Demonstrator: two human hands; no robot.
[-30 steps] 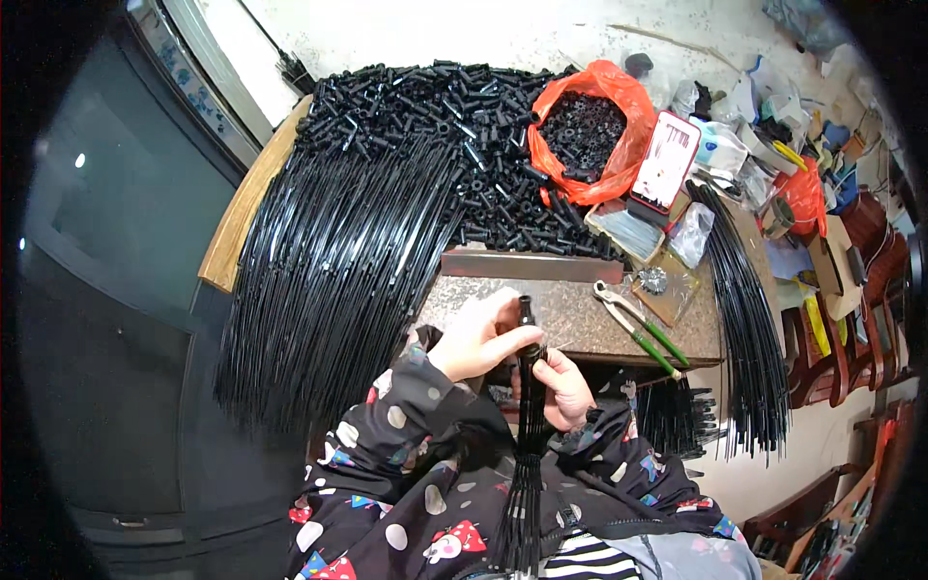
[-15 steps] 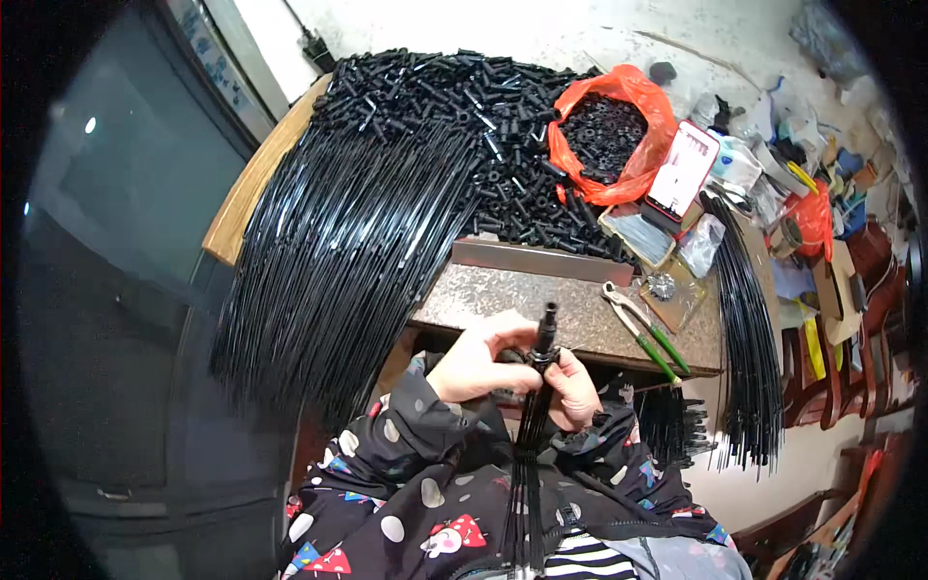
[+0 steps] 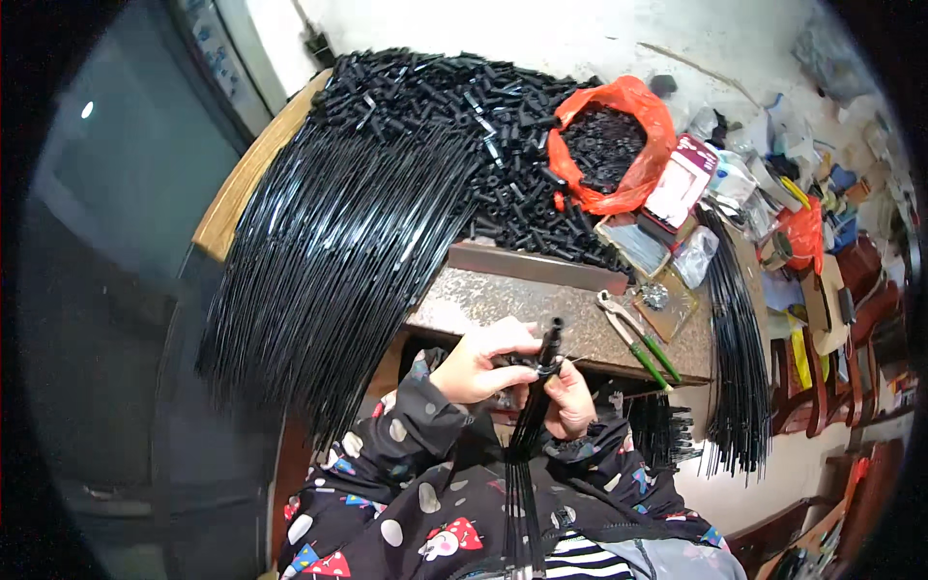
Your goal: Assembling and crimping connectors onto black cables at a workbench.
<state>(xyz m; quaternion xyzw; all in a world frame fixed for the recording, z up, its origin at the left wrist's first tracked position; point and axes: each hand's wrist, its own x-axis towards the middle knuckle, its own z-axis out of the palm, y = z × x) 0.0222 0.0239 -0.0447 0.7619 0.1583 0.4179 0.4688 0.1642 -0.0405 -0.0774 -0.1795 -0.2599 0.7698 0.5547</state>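
One left hand (image 3: 483, 365), one right hand (image 3: 571, 404), that's two, and just one rod bundle (image 3: 527, 430) between them! Across the table: one phone (image 3: 679, 184), one pair of pliers (image 3: 646, 350), one metal strip (image 3: 532, 268), one clear plastic bag (image 3: 695, 256)! One open red bag (image 3: 660, 135), one farther red bag (image 3: 804, 235), making two! One long sheaf (image 3: 738, 377), one short sheaf (image 3: 663, 425)! Black tubes (image 3: 416, 101) and loose rods (image 3: 324, 242)? Too many to count!

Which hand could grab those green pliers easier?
Probably the right hand: it's nearer the green pliers, while the left hand is farther away. Both hands are busy at the black bundle, though.
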